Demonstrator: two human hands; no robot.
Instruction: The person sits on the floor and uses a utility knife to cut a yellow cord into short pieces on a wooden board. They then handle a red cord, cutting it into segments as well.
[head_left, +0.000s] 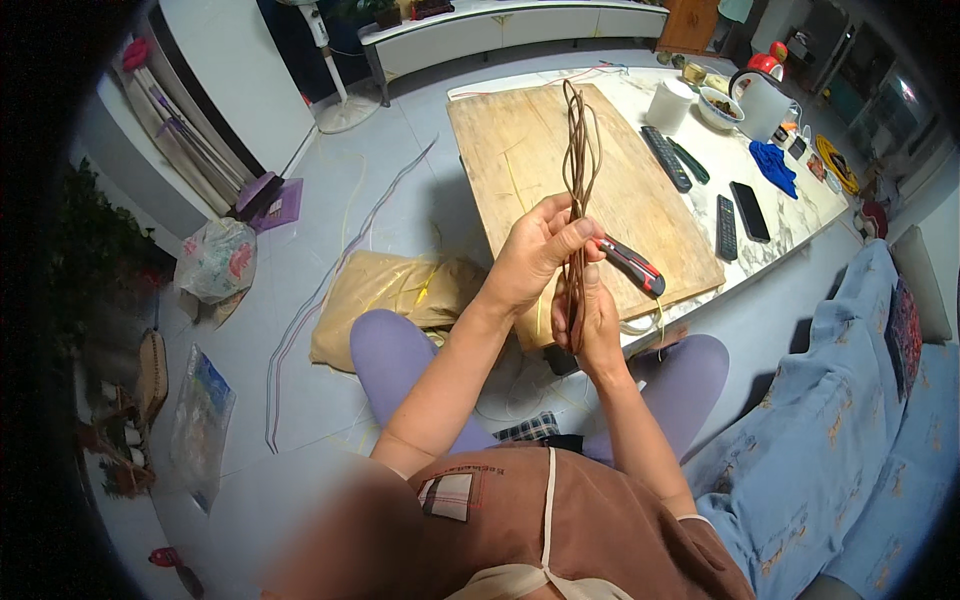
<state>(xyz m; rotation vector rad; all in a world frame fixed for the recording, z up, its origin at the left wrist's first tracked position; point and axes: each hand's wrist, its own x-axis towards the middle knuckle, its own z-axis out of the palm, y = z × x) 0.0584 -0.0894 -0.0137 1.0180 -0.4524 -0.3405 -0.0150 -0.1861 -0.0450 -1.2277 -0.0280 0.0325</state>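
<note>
A long looped bundle of thin brown cord or wire (577, 161) stands up between my two hands over the wooden board (637, 172). My left hand (544, 240) pinches it around the middle with thumb and fingers. Lower down, my right hand (592, 315) is closed around the bundle's bottom part, and the fingers hide some of the strands. A red and black utility knife (634, 266) lies on the board just right of my hands. Thin yellow strips (514, 180) lie on the board's left part.
The board rests on a marble-patterned table (806, 214). Remote controls (666, 159), a phone (750, 212), a paper roll (670, 105), a bowl (720, 109) and a kettle (761, 105) stand or lie at right. A tan sack (367, 300) and long wires (330, 277) are on the floor at left.
</note>
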